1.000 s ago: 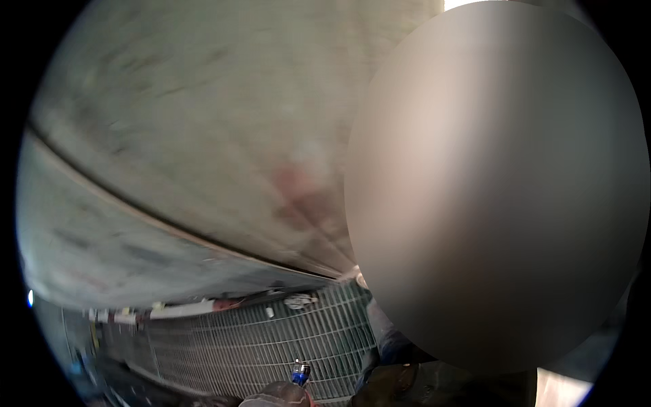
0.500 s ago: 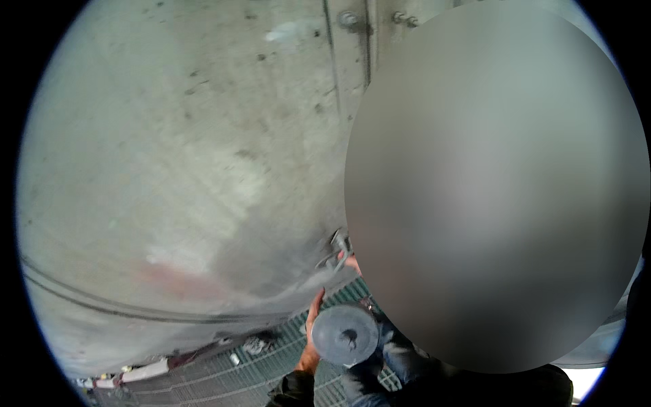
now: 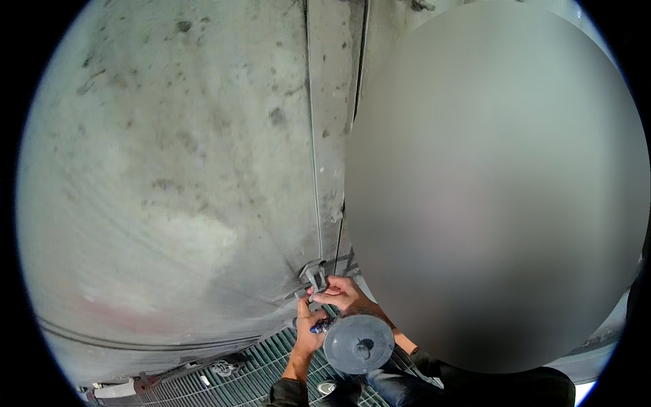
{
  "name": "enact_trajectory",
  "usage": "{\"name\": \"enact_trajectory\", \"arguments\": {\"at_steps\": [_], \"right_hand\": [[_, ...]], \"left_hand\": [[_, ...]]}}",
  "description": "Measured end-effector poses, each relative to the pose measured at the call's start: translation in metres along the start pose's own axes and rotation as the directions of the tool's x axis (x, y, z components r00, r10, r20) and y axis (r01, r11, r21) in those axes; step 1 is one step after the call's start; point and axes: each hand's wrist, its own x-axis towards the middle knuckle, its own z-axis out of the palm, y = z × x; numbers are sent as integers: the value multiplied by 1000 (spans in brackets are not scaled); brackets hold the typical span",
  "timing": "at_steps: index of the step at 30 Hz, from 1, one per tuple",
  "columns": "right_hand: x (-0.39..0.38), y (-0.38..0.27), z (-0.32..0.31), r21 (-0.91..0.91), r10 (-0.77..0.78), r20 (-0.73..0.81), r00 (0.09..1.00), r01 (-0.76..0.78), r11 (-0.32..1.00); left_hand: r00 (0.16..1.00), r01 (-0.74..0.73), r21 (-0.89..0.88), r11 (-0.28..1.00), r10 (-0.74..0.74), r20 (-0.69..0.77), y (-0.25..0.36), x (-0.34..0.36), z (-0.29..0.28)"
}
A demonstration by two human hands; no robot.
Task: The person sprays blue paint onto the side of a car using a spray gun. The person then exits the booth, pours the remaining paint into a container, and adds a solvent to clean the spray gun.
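My left hand (image 3: 306, 334) is closed around a tool, apparently a spray gun, with a blue part (image 3: 319, 325) showing by the fingers. Its round grey cup (image 3: 358, 344), with a dark knob in the middle of the lid, hides much of the tool. Just above, my right hand (image 3: 341, 294) has its fingers closed on a grey metal fitting (image 3: 316, 277) at the lower edge of the large curved panel (image 3: 203, 169). The left fingertips come close to that fitting; whether they touch it I cannot tell.
Below lies a green slatted grating (image 3: 258, 359), with my legs and a shoe (image 3: 326, 388) over it. A crumpled grey lump (image 3: 225, 367) and a white piece (image 3: 205, 380) lie to the left. A pale roll-like thing (image 3: 115, 389) is farther left. A blurred oval covers the right side.
My view has shifted. The right hand, mostly hidden before, now shows at the metal fitting. My left hand and the grey cup stand closer to the fitting, and the blue part has come into sight.
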Motion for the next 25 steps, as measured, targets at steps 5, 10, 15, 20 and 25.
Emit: {"name": "enact_trajectory", "arguments": {"at_steps": [5, 10, 15, 20, 25], "right_hand": [[-8, 25, -62, -56, -242, -546, 802, 253, 966], [-29, -165, -94, -771, -540, -482, 691, -41, 636], [-25, -190, -82, -819, -561, -326, 761, 68, 569], [-45, -94, -65, -417, -157, -182, 971, 69, 906], [-143, -15, 39, -511, 69, 525, 848, 249, 823]], "left_hand": [[987, 137, -42, 990, -141, -83, 21, 4, -1], [997, 69, -33, 997, -70, -36, 14, 5, 10], [984, 175, -223, 959, -180, -4, 2, 8, 7], [970, 3, -49, 999, -15, -242, 74, -80, -19], [844, 123, 102, 987, -50, -534, 214, -261, 14]]}}
